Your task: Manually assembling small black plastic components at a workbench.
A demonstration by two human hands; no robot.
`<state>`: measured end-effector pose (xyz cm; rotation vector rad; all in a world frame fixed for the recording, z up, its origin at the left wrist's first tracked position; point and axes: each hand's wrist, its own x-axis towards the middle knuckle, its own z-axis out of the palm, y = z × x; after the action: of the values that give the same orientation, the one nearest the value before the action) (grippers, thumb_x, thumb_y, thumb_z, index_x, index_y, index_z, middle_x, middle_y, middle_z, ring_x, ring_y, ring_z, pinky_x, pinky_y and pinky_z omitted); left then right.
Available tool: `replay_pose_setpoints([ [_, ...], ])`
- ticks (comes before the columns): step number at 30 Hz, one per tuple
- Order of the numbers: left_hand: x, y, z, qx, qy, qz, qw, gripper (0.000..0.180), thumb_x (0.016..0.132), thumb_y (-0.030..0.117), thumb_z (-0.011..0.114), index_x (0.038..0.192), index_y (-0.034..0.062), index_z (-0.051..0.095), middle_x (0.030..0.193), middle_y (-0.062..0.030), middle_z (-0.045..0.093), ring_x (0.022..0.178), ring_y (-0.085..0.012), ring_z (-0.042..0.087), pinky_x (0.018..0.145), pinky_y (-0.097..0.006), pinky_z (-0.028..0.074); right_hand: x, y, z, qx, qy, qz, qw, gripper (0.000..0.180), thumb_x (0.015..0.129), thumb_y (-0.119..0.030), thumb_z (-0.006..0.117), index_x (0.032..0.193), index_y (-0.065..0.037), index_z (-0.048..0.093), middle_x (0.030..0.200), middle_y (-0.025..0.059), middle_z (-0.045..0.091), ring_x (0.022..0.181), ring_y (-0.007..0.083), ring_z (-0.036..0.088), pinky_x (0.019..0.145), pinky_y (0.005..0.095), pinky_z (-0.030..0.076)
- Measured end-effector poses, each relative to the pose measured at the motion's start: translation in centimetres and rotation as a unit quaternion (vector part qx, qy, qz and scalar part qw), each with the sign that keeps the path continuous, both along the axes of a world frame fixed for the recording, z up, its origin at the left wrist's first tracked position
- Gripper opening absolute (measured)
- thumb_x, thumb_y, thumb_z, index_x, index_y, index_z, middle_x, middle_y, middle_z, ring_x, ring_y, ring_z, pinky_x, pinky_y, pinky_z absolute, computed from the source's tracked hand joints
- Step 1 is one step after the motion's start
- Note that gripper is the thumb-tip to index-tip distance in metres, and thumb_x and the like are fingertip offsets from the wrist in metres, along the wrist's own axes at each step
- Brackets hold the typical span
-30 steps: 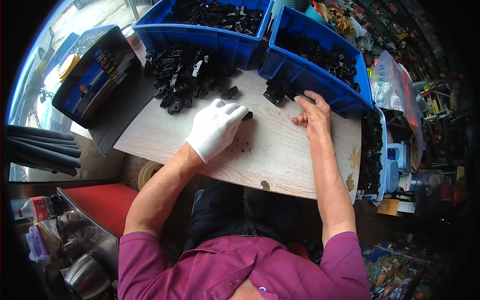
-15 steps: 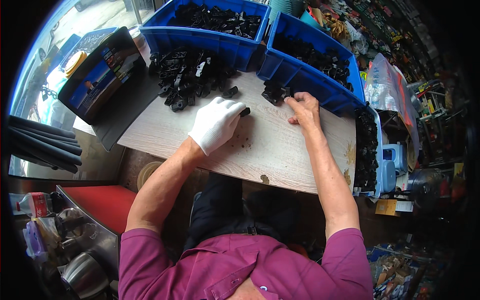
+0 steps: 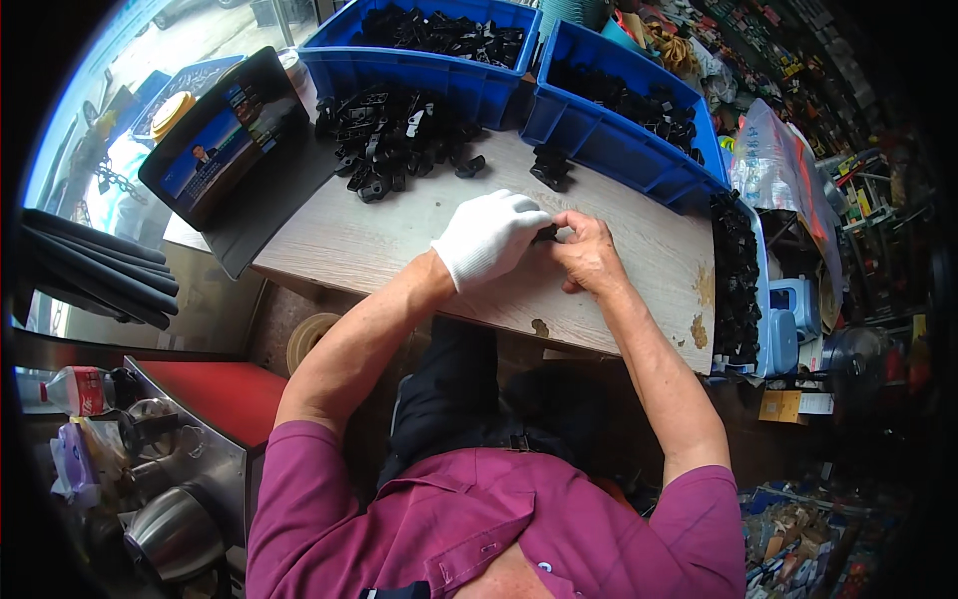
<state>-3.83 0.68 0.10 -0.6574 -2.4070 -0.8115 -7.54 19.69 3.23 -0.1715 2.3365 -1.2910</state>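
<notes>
While the gloved left hand (image 3: 489,237) and bare right hand (image 3: 589,255) pinched one black part (image 3: 546,235), the loose pile (image 3: 394,140) looked largely unworked.

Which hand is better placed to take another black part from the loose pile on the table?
Left, probably. The gloved left hand lies nearer the pile of black parts, up and to its left. The bare right hand sits farther away; both pinch a small black part.

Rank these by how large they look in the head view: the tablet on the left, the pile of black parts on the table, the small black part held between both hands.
1. tablet, though it lies nearer the picture's rim, so unsure
2. pile of black parts, close to it in size
3. small black part, mostly hidden between left hand and right hand
</notes>
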Motion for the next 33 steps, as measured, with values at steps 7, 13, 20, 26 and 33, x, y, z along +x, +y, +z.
replay_pose_setpoints([
  [7,-0.6,0.3,-0.7,-0.062,-0.014,-0.067,0.996,0.027,0.084,0.007,0.063,0.108,0.0099,0.074,0.100,-0.0087,0.071,0.093,-0.0321,0.068,0.081,-0.041,0.055,0.2,0.5,-1.0,-0.025,0.030,-0.015,0.999,0.023,0.082,-0.006,0.070,0.105,-0.005,0.069,0.056,-0.0036,0.050,0.042,0.0076,0.045,0.037,0.0270,0.045],
  [13,0.3,0.1,-1.3,-0.085,0.030,-0.058,0.994,0.032,0.084,0.012,0.064,0.115,0.0106,0.070,0.101,-0.0069,0.070,0.096,-0.0300,0.067,0.080,-0.041,0.052,0.2,0.8,-1.0,-0.022,0.040,-0.002,0.999,0.024,0.079,-0.005,0.069,0.103,-0.003,0.070,0.055,-0.0037,0.049,0.044,0.0068,0.046,0.038,0.0266,0.048],
  [20,0.5,0.2,-0.4,-0.044,0.081,0.016,0.996,0.023,0.081,0.013,0.067,0.104,0.0110,0.067,0.097,-0.0069,0.065,0.092,-0.0300,0.063,0.078,-0.043,0.050,0.5,0.9,-1.6,-0.030,0.049,-0.024,0.998,0.026,0.079,-0.008,0.072,0.104,-0.003,0.069,0.055,-0.0032,0.049,0.043,0.0075,0.046,0.037,0.0269,0.047],
  [26,-1.9,-3.1,0.9,-0.151,0.080,0.252,0.952,0.024,0.081,0.008,0.067,0.104,0.0120,0.066,0.102,-0.0058,0.065,0.099,-0.0314,0.059,0.077,-0.044,0.045,1.0,2.0,-1.4,-0.122,0.016,-0.083,0.989,0.032,0.083,-0.015,0.078,0.106,0.002,0.064,0.058,-0.0018,0.054,0.044,0.0074,0.050,0.042,0.0276,0.052],
  [33,-2.6,-3.6,-0.6,-0.285,0.000,0.235,0.929,0.017,0.081,0.009,0.064,0.097,0.0136,0.070,0.085,-0.0100,0.069,0.095,-0.0309,0.061,0.084,-0.046,0.044,0.4,5.9,-1.2,-0.192,-0.019,-0.175,0.965,0.034,0.085,-0.019,0.080,0.106,-0.002,0.059,0.053,-0.0025,0.050,0.040,0.0093,0.051,0.046,0.0325,0.059],
])
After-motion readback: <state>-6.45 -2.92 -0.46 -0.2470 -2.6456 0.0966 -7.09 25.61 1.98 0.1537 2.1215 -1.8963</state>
